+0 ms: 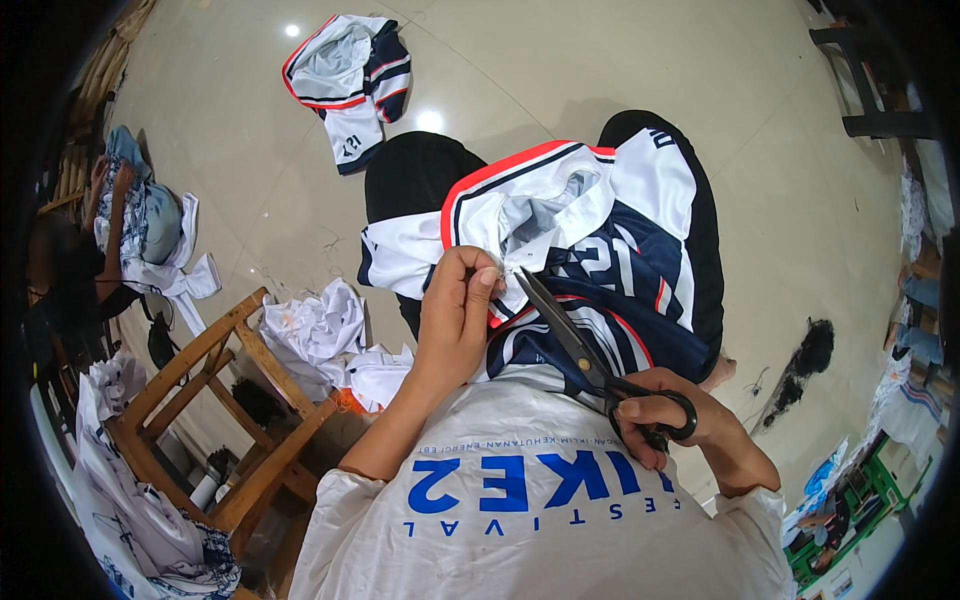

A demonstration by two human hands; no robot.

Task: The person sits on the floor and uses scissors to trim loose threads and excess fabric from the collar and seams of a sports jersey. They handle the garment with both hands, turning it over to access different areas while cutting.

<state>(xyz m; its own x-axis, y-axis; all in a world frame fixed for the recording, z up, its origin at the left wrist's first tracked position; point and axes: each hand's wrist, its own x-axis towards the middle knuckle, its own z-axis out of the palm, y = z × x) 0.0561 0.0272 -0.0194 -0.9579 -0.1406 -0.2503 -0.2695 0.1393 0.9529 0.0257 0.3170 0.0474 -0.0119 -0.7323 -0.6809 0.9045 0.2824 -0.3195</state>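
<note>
A white, navy and red jersey [640,280] lies across my black-clad legs, its collar opening upward. My left hand [460,310] pinches the near edge of the white collar, with what looks like a small bit of thread at the fingertips. My right hand [655,420] grips black-handled scissors [570,340], their tips at the collar right beside my left fingertips. Whether the blades are cutting anything is too small to tell. A white printed T-shirt [530,530] covers my torso.
Another jersey [350,75] lies on the tiled floor [520,60] ahead. A wooden stool frame [240,330] and piles of white cloth [310,335] are at my left. A person [115,220] with cloth sits farther left. A black scrap [805,365] lies at my right.
</note>
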